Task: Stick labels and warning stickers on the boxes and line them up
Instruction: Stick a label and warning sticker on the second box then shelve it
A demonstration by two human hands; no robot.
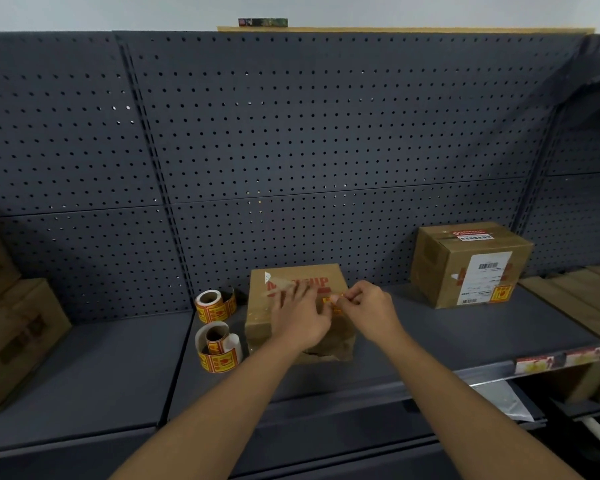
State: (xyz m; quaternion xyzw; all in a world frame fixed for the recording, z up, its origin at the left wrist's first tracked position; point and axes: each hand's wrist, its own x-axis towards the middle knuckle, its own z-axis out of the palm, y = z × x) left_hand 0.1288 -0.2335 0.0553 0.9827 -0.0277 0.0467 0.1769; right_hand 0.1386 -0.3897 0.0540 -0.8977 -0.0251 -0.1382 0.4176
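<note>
On the dark grey metal shelf [465, 334], directly beneath both hands, sits a brown cardboard box with red printing and clear tape on its top [293, 289]. The left hand [300, 315] lies on the box top with fingers fairly straight and spread, pressing down on the cardboard. The right hand [368, 308] has its fingers curled, pinching a small yellow-and-red warning sticker [334, 304] at the box's top surface, between the two hands; the left fingertips reach the sticker's edge as well. Just left of the left hand stand two rolls of yellow-and-red warning stickers: the farther roll [212, 306] near the box's back corner, the nearer roll [218, 351] with a loose tail of backing paper beside the box's front corner. Well to the right of the right hand, a second brown cardboard box [440, 268] stands against the dark perforated back panel [291, 133], already bearing a white shipping label [484, 277] and a yellow-and-red sticker [502, 293] on its facing side. Far left of the hands, stacked brown cartons [14, 334] rest on the shelf.
</note>
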